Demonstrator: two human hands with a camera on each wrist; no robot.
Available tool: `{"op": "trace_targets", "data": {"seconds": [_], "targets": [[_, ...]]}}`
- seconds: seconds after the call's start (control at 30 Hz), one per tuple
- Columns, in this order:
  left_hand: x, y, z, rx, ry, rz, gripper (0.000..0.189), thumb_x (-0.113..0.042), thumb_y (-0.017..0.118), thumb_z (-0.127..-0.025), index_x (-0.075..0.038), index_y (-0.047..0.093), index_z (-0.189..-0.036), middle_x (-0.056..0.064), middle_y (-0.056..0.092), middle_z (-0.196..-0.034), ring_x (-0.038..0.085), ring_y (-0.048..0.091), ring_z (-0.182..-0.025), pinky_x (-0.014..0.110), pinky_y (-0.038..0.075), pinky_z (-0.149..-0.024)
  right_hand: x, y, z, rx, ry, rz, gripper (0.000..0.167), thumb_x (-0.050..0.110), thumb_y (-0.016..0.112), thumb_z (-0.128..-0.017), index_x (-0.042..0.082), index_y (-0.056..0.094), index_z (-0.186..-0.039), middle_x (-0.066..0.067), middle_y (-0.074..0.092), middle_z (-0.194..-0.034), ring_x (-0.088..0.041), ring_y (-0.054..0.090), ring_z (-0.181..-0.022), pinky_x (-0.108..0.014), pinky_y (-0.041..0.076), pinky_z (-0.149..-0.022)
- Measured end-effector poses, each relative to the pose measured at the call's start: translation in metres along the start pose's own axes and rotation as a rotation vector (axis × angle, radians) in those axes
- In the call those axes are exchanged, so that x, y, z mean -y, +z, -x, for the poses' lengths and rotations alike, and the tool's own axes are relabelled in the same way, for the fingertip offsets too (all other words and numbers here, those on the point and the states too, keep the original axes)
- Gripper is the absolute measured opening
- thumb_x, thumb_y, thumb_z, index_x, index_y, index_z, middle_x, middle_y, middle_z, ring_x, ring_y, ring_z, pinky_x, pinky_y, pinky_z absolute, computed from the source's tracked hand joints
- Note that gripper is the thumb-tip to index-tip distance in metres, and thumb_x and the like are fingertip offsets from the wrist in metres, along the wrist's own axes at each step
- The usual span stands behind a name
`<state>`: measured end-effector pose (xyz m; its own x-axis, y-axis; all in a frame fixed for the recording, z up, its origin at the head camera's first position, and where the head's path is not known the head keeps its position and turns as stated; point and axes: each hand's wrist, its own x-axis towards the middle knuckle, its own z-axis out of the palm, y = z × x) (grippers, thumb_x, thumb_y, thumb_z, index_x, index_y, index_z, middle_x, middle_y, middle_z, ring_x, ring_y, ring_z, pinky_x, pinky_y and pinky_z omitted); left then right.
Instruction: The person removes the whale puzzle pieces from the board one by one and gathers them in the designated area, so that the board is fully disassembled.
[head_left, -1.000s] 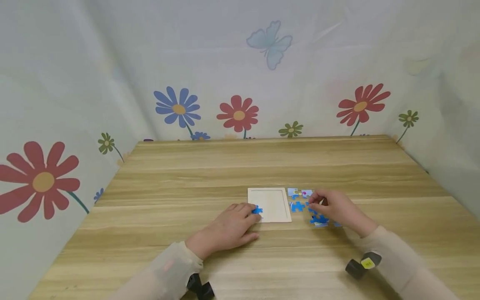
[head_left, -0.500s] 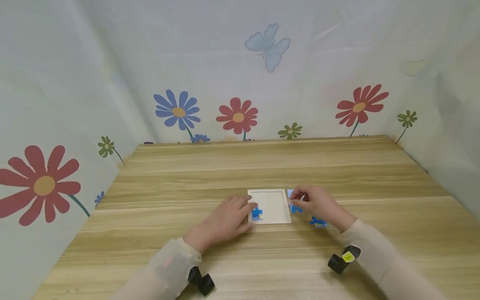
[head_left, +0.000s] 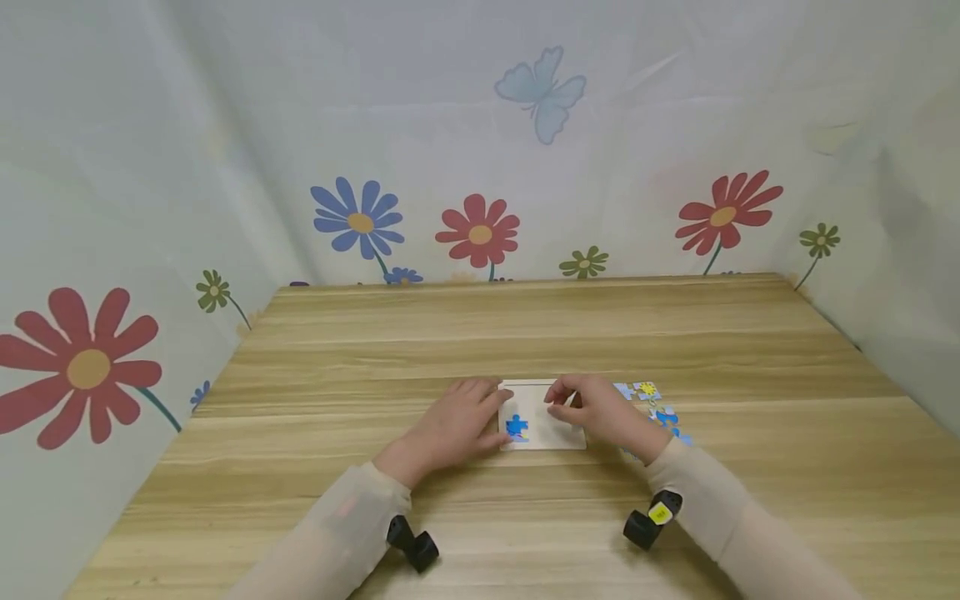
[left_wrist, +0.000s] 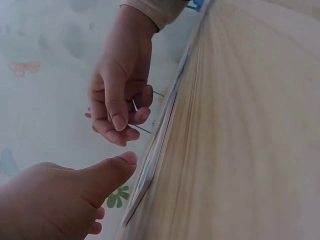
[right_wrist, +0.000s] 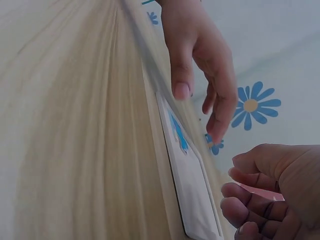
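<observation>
A shallow square wooden puzzle tray [head_left: 551, 438] lies on the table between the hands. One blue puzzle piece [head_left: 517, 427] sits in its near left corner, and the right wrist view shows that piece [right_wrist: 179, 134] too. My left hand [head_left: 453, 425] is at the tray's left side, fingers loosely extended and thumb by the near left corner. Over the right part of the tray hovers my right hand [head_left: 600, 410], thumb and fingertips brought close together. No piece shows between those fingertips in any view; whether they hold one cannot be told.
Several loose blue, lilac and yellow puzzle pieces [head_left: 665, 417] lie right of the tray, partly hidden by the right hand and wrist. The wooden table [head_left: 360, 350] runs back to a flower-printed curtain [head_left: 420, 125]. Both wrists carry black cameras [head_left: 651, 518].
My right hand has moved left from the loose pieces to above the tray. The left hand has drawn back from the corner piece, leaving it uncovered, and stays at the tray's left edge.
</observation>
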<state>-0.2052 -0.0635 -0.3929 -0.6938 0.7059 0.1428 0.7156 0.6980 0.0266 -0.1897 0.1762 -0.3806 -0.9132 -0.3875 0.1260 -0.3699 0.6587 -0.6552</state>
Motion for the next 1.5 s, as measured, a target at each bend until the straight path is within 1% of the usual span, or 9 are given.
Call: {"op": "trace_targets", "data": {"seconds": [0.07,0.27,0.4,0.53,0.63,0.8,1.07,1.43,1.5], "targets": [[0.001,0.001,-0.001,-0.003,0.0,-0.007,0.062,-0.053,0.057,-0.091,-0.012,0.051,-0.137,0.01,0.051,-0.14,0.026,0.045,-0.133,0.044,0.034,-0.113,0.002,0.004,-0.002,0.007,-0.007,-0.016,0.006,0.01,0.065,-0.089,0.006,0.067,-0.093,-0.003,0.063,-0.083,-0.01,0.049,-0.064,-0.02,0.042,-0.057],[0.004,0.005,-0.001,-0.035,0.023,-0.003,0.059,-0.053,0.059,-0.09,-0.011,0.055,-0.131,0.009,0.051,-0.14,0.026,0.046,-0.132,0.045,0.035,-0.113,0.006,0.016,-0.007,0.041,-0.011,-0.013,0.008,0.011,0.065,-0.089,0.007,0.066,-0.095,-0.001,0.063,-0.083,-0.007,0.049,-0.062,-0.02,0.041,-0.058],[0.005,0.009,-0.001,-0.046,0.036,0.001,0.057,-0.053,0.059,-0.09,-0.011,0.057,-0.128,0.008,0.053,-0.136,0.025,0.047,-0.13,0.044,0.034,-0.112,0.006,0.023,-0.009,0.039,-0.025,-0.029,0.008,0.01,0.065,-0.088,0.005,0.067,-0.095,-0.004,0.064,-0.083,-0.006,0.048,-0.059,-0.02,0.041,-0.057],[0.005,0.011,-0.001,-0.054,0.045,-0.007,0.056,-0.053,0.06,-0.089,-0.01,0.059,-0.124,0.008,0.056,-0.131,0.025,0.05,-0.126,0.044,0.036,-0.111,0.006,0.029,-0.01,0.035,-0.034,-0.016,0.011,0.01,0.065,-0.087,0.004,0.068,-0.096,-0.005,0.064,-0.084,-0.005,0.051,-0.064,-0.02,0.044,-0.06],[0.005,0.011,0.0,-0.056,0.044,-0.001,0.056,-0.053,0.06,-0.089,-0.009,0.059,-0.123,0.008,0.058,-0.129,0.025,0.052,-0.124,0.044,0.038,-0.109,0.009,0.033,-0.01,0.029,-0.021,0.013,0.013,0.011,0.066,-0.086,0.006,0.069,-0.097,-0.003,0.063,-0.084,-0.006,0.052,-0.067,-0.02,0.044,-0.061],[0.006,0.009,0.0,-0.049,0.035,0.023,0.057,-0.053,0.06,-0.089,-0.008,0.059,-0.124,0.009,0.058,-0.13,0.026,0.052,-0.124,0.045,0.038,-0.109,0.014,0.036,-0.012,0.016,0.011,0.042,0.013,0.011,0.066,-0.085,0.008,0.069,-0.097,-0.001,0.06,-0.085,-0.007,0.05,-0.068,-0.021,0.043,-0.061],[0.009,0.01,0.001,-0.021,0.012,0.044,0.058,-0.053,0.058,-0.091,-0.008,0.057,-0.127,0.008,0.056,-0.134,0.026,0.05,-0.128,0.045,0.036,-0.111,0.017,0.036,-0.013,0.024,0.018,0.021,0.013,0.009,0.065,-0.085,0.008,0.068,-0.098,-0.002,0.06,-0.087,-0.009,0.049,-0.068,-0.022,0.042,-0.061],[0.008,0.01,0.002,-0.003,0.019,0.0,0.06,-0.056,0.055,-0.091,-0.009,0.057,-0.128,0.008,0.056,-0.134,0.026,0.05,-0.128,0.044,0.036,-0.111,0.015,0.038,-0.014,0.023,0.026,-0.001,0.012,0.009,0.065,-0.087,0.009,0.065,-0.099,-0.004,0.063,-0.093,-0.009,0.05,-0.072,-0.022,0.044,-0.065],[0.008,0.011,0.002,-0.005,0.02,-0.001,0.06,-0.056,0.055,-0.091,-0.009,0.057,-0.128,0.007,0.056,-0.134,0.025,0.05,-0.128,0.044,0.036,-0.111,0.016,0.038,-0.013,0.021,0.03,-0.01,0.012,0.009,0.064,-0.088,0.009,0.064,-0.1,-0.003,0.064,-0.093,-0.009,0.051,-0.072,-0.022,0.044,-0.065]]}}
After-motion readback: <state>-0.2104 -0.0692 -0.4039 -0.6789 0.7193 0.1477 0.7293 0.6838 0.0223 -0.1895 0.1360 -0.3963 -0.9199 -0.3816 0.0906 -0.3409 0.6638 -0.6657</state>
